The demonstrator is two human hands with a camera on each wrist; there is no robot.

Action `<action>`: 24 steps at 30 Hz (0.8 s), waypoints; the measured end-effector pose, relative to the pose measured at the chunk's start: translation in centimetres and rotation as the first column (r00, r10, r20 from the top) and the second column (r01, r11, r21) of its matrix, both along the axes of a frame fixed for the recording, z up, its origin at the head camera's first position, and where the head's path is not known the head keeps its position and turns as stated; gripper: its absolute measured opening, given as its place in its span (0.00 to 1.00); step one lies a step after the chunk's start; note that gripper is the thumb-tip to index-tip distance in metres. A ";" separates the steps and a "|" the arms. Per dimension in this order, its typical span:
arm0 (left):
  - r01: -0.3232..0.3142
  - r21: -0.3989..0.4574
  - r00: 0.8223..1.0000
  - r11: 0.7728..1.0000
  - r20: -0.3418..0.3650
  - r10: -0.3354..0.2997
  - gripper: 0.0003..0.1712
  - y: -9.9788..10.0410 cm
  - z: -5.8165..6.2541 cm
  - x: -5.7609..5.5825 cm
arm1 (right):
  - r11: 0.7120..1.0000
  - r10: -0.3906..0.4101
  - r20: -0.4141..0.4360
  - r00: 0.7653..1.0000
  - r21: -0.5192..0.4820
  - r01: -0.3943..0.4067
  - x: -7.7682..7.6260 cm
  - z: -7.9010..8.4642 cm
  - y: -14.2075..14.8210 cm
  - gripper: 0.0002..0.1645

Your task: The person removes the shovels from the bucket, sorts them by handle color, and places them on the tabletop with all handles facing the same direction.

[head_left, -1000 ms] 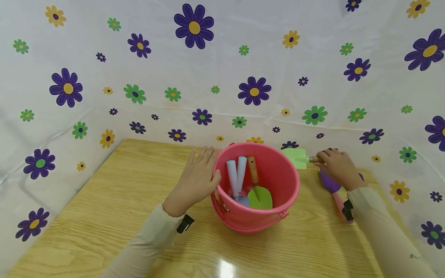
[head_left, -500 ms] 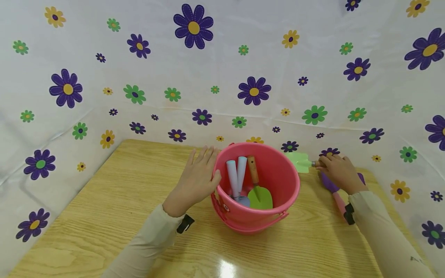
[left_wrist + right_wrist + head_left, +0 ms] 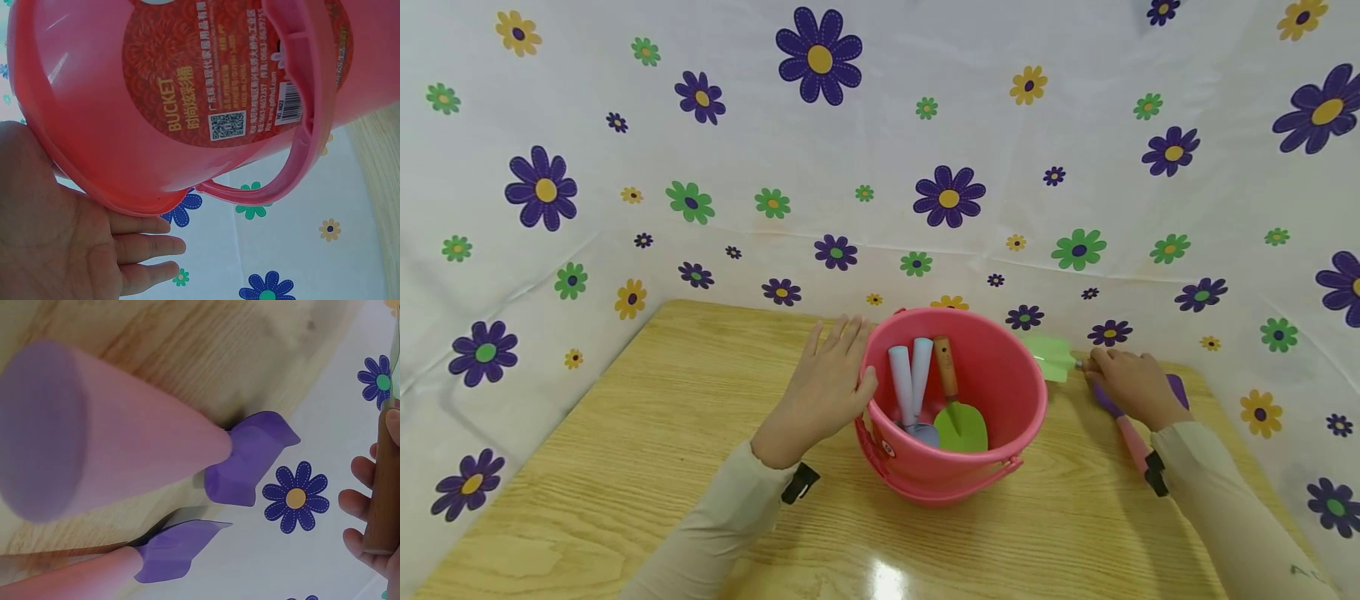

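Note:
A pink bucket (image 3: 951, 471) stands on the table. My left hand (image 3: 823, 387) rests against its left rim, fingers straight; the left wrist view shows them beside the bucket wall. Inside the bucket lean a green trowel (image 3: 962, 427) with a wooden handle and two tools with pale blue handles (image 3: 902, 383). To the right of the bucket, my right hand (image 3: 1131, 385) grips a light green shovel (image 3: 1052, 358), fingers curled round its wooden handle (image 3: 382, 487). Below that hand lie two purple trowels with pink handles, one nearer (image 3: 250, 459) and another (image 3: 172, 550).
The wooden table (image 3: 647, 467) meets a white flower-printed cloth (image 3: 850, 150) at its back and sides. The bucket's pink carrying handle (image 3: 294, 169) hangs down its outside.
My right hand has moved down and slightly to the right with the light green shovel, closer to the purple trowels. The left hand and the bucket have stayed where they were.

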State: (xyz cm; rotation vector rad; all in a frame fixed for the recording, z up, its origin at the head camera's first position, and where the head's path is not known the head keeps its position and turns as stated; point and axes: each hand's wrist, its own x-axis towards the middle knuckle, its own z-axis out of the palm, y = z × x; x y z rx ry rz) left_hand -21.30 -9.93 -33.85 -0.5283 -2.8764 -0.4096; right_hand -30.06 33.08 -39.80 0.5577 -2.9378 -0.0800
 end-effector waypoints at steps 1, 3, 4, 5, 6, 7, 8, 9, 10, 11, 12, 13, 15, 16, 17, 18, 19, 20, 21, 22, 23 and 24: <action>0.001 0.001 1.000 1.000 -0.003 -0.001 0.35 0.0 0.0 0.0 | 1.000 0.010 -0.005 1.000 0.004 -0.010 0.1 -0.1 0.1 0.09; 0.001 0.001 1.000 1.000 -0.002 -0.001 0.35 0.0 0.0 0.0 | 0.999 0.031 -0.018 0.999 0.012 -0.031 0.2 -0.2 0.3 0.09; 0.002 -0.001 1.000 1.000 -0.004 -0.002 0.35 0.0 0.0 0.0 | 0.999 0.041 -0.025 0.999 0.013 -0.041 0.3 -0.3 0.3 0.09; 0.001 -0.002 1.000 1.000 -0.003 -0.001 0.35 0.0 -0.1 -0.1 | 0.999 0.050 -0.031 0.998 0.011 -0.049 0.4 -0.3 0.4 0.09; 0.000 -0.004 1.000 1.000 -0.002 0.000 0.35 0.0 -0.1 -0.1 | 0.999 0.054 -0.033 0.998 0.009 -0.054 0.4 -0.4 0.4 0.09; -0.002 -0.006 1.000 1.000 0.001 0.002 0.35 0.0 -0.1 -0.1 | 0.998 0.055 -0.035 0.998 0.006 -0.055 0.5 -0.5 0.5 0.09; -0.002 -0.008 1.000 1.000 0.000 0.002 0.35 0.0 -0.1 -0.1 | 0.999 0.053 -0.034 0.998 0.005 -0.053 0.5 -0.5 0.5 0.08; -0.001 -0.008 1.000 1.000 -0.003 0.001 0.35 0.0 -0.1 -0.1 | 0.999 0.052 -0.035 0.998 0.005 -0.051 0.5 -0.6 0.5 0.08; -0.002 -0.009 1.000 1.000 -0.003 0.002 0.35 0.0 -0.1 -0.1 | 0.999 0.051 -0.037 0.998 -0.002 -0.051 0.5 -0.7 0.4 0.08; -0.004 -0.008 1.000 1.000 0.001 0.004 0.35 0.0 -0.1 -0.1 | 0.999 0.049 -0.038 0.998 -0.003 -0.050 0.5 -0.7 0.3 0.08; -0.004 -0.009 1.000 1.000 -0.002 0.004 0.35 0.0 0.0 -0.1 | 0.999 0.052 -0.043 0.998 -0.003 -0.052 0.5 -0.8 0.3 0.08; -0.002 -0.008 1.000 1.000 -0.005 0.002 0.35 0.0 0.0 -0.1 | 0.999 0.051 -0.048 0.998 -0.011 -0.052 0.4 -0.9 0.1 0.08; -0.001 -0.005 1.000 1.000 -0.006 0.001 0.35 0.0 0.0 0.0 | 0.998 0.054 -0.055 0.997 -0.025 -0.055 0.3 -0.9 -0.2 0.09; -0.002 -0.004 1.000 1.000 -0.005 0.002 0.35 0.0 0.1 0.0 | 0.998 0.052 -0.055 0.997 -0.032 -0.054 0.2 -0.9 -0.4 0.09; 0.000 -0.001 1.000 1.000 -0.007 0.000 0.35 0.0 0.1 0.0 | 0.998 0.047 -0.051 0.998 -0.034 -0.048 0.1 -0.9 -0.6 0.10; 0.002 0.000 1.000 1.000 -0.009 -0.002 0.35 0.0 0.1 0.0 | 0.998 0.039 -0.041 0.998 -0.039 -0.041 0.0 -0.9 -0.8 0.10; 0.002 0.001 1.000 1.000 -0.008 -0.002 0.35 0.0 0.1 0.0 | 0.999 0.029 -0.028 0.999 -0.043 -0.030 -0.1 -1.0 -1.0 0.10; 0.002 0.002 1.000 1.000 -0.008 -0.002 0.35 0.0 0.1 0.0 | 0.999 0.024 -0.015 1.000 -0.037 -0.024 -0.2 -1.0 -1.1 0.10; 0.001 0.001 1.000 1.000 -0.008 -0.001 0.35 0.0 0.0 0.0 | 0.999 0.020 -0.008 1.000 -0.030 -0.020 -0.3 -1.0 -1.2 0.10; 0.002 0.002 1.000 1.000 -0.008 -0.002 0.35 0.0 0.0 0.0 | 1.000 0.015 0.000 1.000 -0.026 -0.015 -0.4 -1.0 -1.4 0.10; 0.002 0.001 1.000 1.000 -0.009 -0.002 0.35 0.0 0.0 0.0 | 1.000 0.014 0.005 1.000 -0.023 -0.014 -0.5 -1.0 -1.5 0.10; 0.002 0.001 1.000 1.000 -0.008 -0.002 0.35 0.0 0.0 0.0 | 1.000 0.016 0.009 1.000 -0.022 -0.016 -0.6 -1.1 -1.6 0.09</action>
